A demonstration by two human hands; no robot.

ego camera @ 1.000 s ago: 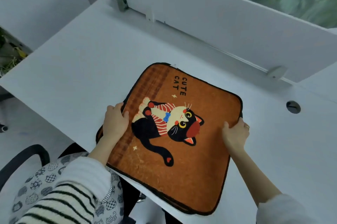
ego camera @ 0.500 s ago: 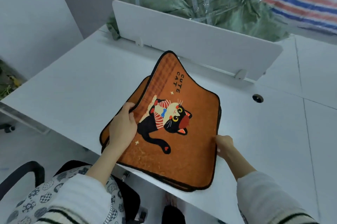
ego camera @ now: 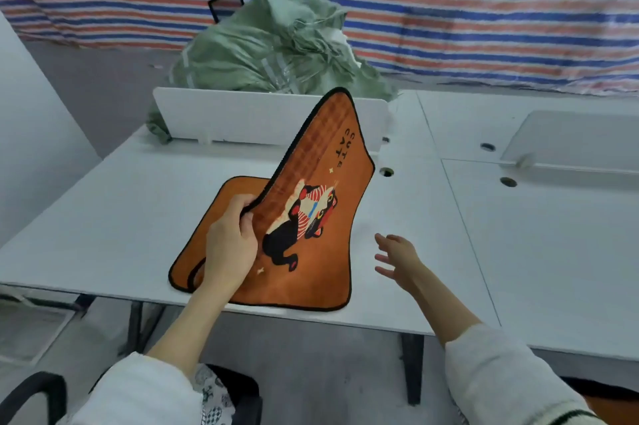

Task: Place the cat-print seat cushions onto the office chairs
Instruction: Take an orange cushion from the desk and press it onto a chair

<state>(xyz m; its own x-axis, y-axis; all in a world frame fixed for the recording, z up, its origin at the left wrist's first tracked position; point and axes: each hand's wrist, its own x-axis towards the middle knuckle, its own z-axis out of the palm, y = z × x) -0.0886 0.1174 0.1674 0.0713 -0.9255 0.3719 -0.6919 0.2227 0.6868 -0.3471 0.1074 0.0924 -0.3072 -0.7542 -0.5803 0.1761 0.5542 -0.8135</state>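
Observation:
An orange cat-print cushion (ego camera: 311, 217) with black trim and the words CUTE CAT is lifted off the white desk (ego camera: 103, 210), its far corner pointing up. My left hand (ego camera: 230, 244) grips its left edge. A second orange cushion (ego camera: 231, 193) lies flat on the desk under it, showing at the left. My right hand (ego camera: 396, 257) hovers to the right of the cushions with fingers spread, holding nothing. A black office chair (ego camera: 238, 397) with a patterned cover shows at the bottom, below the desk edge. An orange patch (ego camera: 608, 400) shows at the bottom right corner.
A white divider panel (ego camera: 242, 116) stands at the desk's back edge. A large green sack (ego camera: 262, 47) sits behind it, with a black chair back (ego camera: 224, 6) beyond. More white desks (ego camera: 553, 234) extend right. A striped tarp (ego camera: 449, 9) hangs behind.
My left hand has raised the top cushion off the one beneath. My right hand let go of the cushion's right edge and now hovers free. The view tilted up.

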